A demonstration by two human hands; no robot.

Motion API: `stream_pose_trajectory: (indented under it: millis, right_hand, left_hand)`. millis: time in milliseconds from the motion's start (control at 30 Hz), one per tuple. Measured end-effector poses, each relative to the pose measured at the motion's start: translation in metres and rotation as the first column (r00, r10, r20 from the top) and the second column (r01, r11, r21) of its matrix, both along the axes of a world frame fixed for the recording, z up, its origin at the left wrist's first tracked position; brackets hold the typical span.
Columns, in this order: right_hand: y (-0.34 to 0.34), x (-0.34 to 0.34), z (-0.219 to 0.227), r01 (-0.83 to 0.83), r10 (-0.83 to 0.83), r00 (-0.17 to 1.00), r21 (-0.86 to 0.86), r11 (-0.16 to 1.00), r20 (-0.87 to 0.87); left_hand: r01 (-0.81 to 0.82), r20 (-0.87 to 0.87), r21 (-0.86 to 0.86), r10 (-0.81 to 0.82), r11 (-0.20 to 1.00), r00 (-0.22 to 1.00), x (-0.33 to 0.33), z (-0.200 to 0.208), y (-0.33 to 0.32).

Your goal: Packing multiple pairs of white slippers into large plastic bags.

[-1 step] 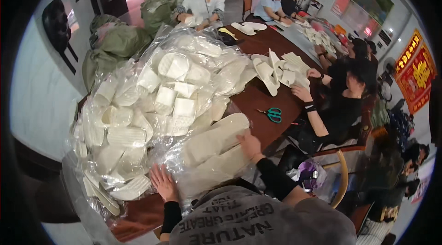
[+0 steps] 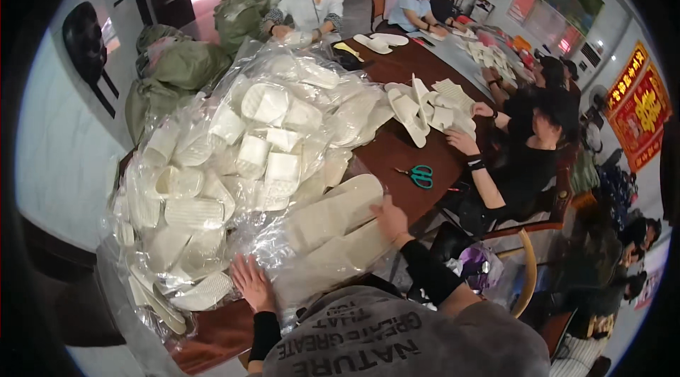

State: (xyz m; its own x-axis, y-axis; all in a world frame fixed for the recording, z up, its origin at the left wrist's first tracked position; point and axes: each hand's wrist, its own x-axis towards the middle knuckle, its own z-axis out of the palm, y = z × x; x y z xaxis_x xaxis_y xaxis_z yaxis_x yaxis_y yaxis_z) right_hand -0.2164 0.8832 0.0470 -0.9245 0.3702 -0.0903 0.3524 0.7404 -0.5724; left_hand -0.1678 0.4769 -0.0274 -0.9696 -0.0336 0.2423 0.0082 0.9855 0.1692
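A pair of cream slippers [image 2: 333, 214] lies slantwise in front of me, partly under clear plastic film. My left hand [image 2: 252, 283] rests palm down with fingers spread on the film, beside the slippers' near-left end. At their far-right end, my right hand [image 2: 391, 221] has its fingers bent around the edge of the nearer slipper; the fingertips are partly hidden. To the left rises a large heap of bagged cream slippers [image 2: 195, 212], wrapped in crinkled clear plastic.
Teal-handled scissors [image 2: 421, 176] lie on the brown tabletop [image 2: 375, 157]. Loose slippers [image 2: 407, 115] sit by a co-worker in black [image 2: 535, 171] on the right. A person in white [image 2: 312, 8] works at the far end. Green sacks [image 2: 185, 62] stand left; a wooden chair arm [image 2: 525, 271] is at right.
My right hand has shifted slightly to the right and away from me at the slippers' end. The gap between the two slippers shows more clearly. My left hand stays in place.
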Motion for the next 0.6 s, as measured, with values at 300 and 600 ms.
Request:
stream_pose_trajectory:
  millis: [300,600]
  right_hand:
    - [0.158,-0.032,0.064,0.039,-0.013,0.977,0.119,0.992,-0.212]
    - [0.277,-0.150,0.126,0.314,-0.208,0.806,0.102,0.944,-0.555]
  left_hand:
    - [-0.037,0.032,-0.018,0.037,0.999,0.999,-0.004,0.012,0.009]
    - [-0.056,0.041,-0.055,0.058,0.997,0.997,-0.004,0.009,0.006]
